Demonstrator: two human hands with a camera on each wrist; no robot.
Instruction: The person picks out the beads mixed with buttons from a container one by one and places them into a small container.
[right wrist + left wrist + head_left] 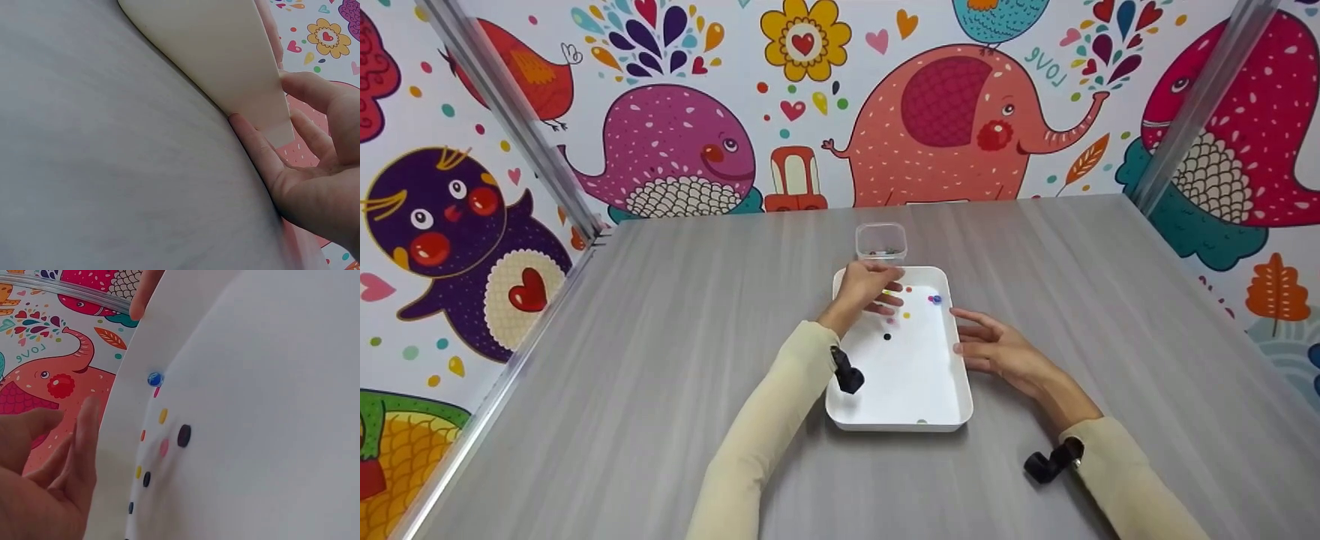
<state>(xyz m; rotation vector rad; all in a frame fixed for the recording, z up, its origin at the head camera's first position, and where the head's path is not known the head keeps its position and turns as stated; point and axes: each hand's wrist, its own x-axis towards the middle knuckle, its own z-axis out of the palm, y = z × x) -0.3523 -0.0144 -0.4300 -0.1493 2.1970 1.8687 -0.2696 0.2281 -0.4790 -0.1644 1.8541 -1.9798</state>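
Observation:
A white rectangular tray (900, 390) lies lengthwise on the table. Above its far left part is my left hand (866, 289), fingers spread and relaxed, nothing visible between them. My right hand (1001, 351) touches the tray's right side, its thumb low on the outer wall (247, 84) and other fingers near the rim. Small round pieces lie scattered toward the far end, among them a black one (887, 337), a yellow one (907, 316) and a red one (909, 289). A shiny blue ball (155, 379) sits by the wall beside a pink piece (157, 392).
Just beyond the tray stands a clear plastic container (881, 234) with small pieces at its bottom. The grey wood-grain table (690, 315) ends at a wall (870, 97) printed with cartoon animals. Metal posts (514, 112) rise at the table's back corners.

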